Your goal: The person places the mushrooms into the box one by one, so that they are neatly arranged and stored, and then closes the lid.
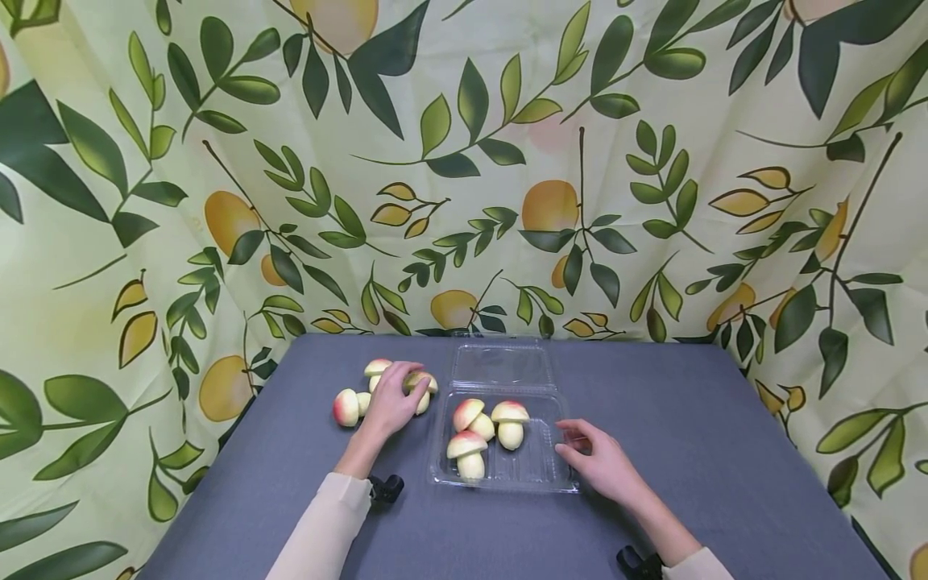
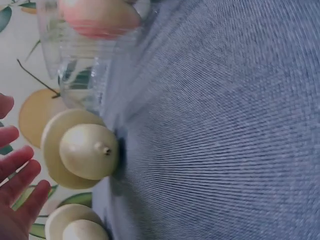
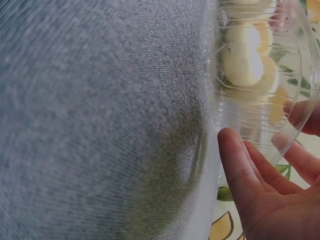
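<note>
My left hand point(image 1: 394, 399) hovers over the toy mushrooms on the left side of the table. In the left wrist view its fingers point(image 2: 20, 167) are spread apart, beside a pale mushroom point(image 2: 87, 150) and not gripping it. A red-tinged mushroom point(image 1: 348, 408) lies on its side nearby, and another mushroom point(image 1: 377, 368) is partly hidden behind the hand. My right hand point(image 1: 598, 461) is at the right edge of a clear plastic box point(image 1: 547, 475), its fingers loosely bent around the rim. Inside, three mushrooms, one of them upright-looking point(image 1: 511, 424), occupy the left and middle.
The box's hinged lid point(image 1: 503, 366) lies folded back behind it. A grey cloth point(image 1: 652, 387) covers the table, and a leaf-and-fruit patterned curtain point(image 1: 478, 201) rises along its back and sides.
</note>
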`<state>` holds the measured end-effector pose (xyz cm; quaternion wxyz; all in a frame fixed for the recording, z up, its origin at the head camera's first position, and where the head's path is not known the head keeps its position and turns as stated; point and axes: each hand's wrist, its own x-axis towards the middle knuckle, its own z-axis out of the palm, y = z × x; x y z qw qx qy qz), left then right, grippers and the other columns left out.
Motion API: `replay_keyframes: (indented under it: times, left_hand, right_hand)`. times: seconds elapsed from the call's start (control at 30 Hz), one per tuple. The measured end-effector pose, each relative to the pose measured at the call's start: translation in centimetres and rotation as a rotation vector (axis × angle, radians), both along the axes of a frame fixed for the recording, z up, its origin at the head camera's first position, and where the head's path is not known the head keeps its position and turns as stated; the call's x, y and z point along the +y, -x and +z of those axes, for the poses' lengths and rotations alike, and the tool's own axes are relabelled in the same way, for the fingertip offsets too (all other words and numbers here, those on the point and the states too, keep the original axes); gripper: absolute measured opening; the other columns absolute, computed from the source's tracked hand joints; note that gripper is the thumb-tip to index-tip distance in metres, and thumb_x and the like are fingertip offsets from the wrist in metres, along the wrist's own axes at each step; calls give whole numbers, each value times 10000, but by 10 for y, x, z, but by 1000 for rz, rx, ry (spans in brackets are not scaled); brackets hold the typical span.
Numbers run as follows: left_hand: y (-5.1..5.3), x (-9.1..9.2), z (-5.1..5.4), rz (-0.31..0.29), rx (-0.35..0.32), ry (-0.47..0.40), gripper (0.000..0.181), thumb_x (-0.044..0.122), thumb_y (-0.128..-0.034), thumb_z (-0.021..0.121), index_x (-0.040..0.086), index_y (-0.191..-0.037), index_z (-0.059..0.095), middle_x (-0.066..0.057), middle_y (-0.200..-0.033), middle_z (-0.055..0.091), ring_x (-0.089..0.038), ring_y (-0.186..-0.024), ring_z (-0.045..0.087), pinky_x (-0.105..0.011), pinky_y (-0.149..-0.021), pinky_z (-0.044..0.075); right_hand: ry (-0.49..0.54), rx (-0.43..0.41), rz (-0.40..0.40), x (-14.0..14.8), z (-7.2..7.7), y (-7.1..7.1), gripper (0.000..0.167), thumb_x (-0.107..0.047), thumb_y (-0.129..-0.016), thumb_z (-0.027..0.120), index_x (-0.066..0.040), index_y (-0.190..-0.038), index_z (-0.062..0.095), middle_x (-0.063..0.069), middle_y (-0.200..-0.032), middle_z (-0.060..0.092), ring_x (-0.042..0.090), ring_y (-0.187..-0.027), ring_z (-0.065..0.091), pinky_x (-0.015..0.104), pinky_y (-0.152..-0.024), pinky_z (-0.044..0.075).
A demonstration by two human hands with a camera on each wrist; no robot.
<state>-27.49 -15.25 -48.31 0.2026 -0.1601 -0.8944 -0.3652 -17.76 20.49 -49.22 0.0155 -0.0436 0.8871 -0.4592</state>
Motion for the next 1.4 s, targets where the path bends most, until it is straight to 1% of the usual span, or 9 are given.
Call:
replay_keyframes:
  times: [0.17,0.27,0.37,0.5,0.83,0.93,1.03,1.23,1.4]
  left_hand:
    - [5,-2,-8,24,-94,-13,380,247,-948,698,-4,-1232,675,-182,-1238,637,-371,-1230,547,-518,-1067,409]
    - [7,-3,-14,34,-121,-13,386,247,-940,708,3,-1237,674,-192,-1250,623,-378,-1240,533,-519,-1074,401]
    - [9,-3,-17,45,-119,-11,390,235,-923,730,0,-1229,678,-195,-1238,619,-375,-1229,533,-512,-1069,406]
    - [10,-2,-18,56,-105,-12,385,227,-908,752,-3,-1208,681,-191,-1209,622,-368,-1198,545,-505,-1049,421]
    - [6,0,-18,72,-81,24,363,251,-912,762,1,-1165,687,-177,-1158,639,-352,-1147,576,-498,-1014,449]
    - [4,0,-16,72,-70,44,362,265,-918,757,7,-1163,689,-175,-1156,640,-356,-1144,579,-504,-1007,452]
    - [1,1,-11,75,-68,58,371,285,-927,748,15,-1174,687,-174,-1171,635,-358,-1153,577,-507,-1007,451]
    - [-5,4,2,102,-33,75,387,299,-920,753,24,-1183,687,-167,-1183,628,-356,-1155,577,-514,-995,457]
    - [-10,6,14,98,0,49,386,295,-921,753,23,-1187,684,-160,-1175,627,-357,-1148,579,-515,-990,458]
  right_hand:
    - [4,-1,5,0,2,-1,394,-174,-933,745,-58,-1295,645,96,-1174,678,247,-1033,663,471,-866,548]
    - [1,0,3,0,2,0,393,-174,-931,747,-61,-1293,646,96,-1166,678,237,-1022,662,459,-857,548]
    - [2,0,5,0,1,0,395,-176,-928,751,-63,-1291,647,98,-1161,678,230,-1014,661,446,-847,548]
    - [4,1,6,1,1,0,389,-170,-931,747,-62,-1291,648,103,-1167,678,237,-1025,661,453,-859,546]
    - [-6,0,6,0,1,0,394,-185,-935,745,-56,-1294,645,99,-1175,678,259,-1046,660,489,-881,543]
    - [-10,3,2,0,0,0,389,-178,-938,741,-57,-1294,645,101,-1177,678,260,-1048,659,492,-885,540]
    - [-14,3,-12,-1,-1,0,378,-166,-938,736,-68,-1293,649,100,-1174,679,257,-1052,657,490,-894,537]
    - [-17,5,-17,-1,-3,2,372,-155,-941,724,-74,-1296,649,101,-1174,676,259,-1061,651,492,-898,533]
    - [-12,9,-16,-1,-4,2,370,-150,-944,721,-71,-1298,648,108,-1176,675,258,-1059,650,485,-896,532]
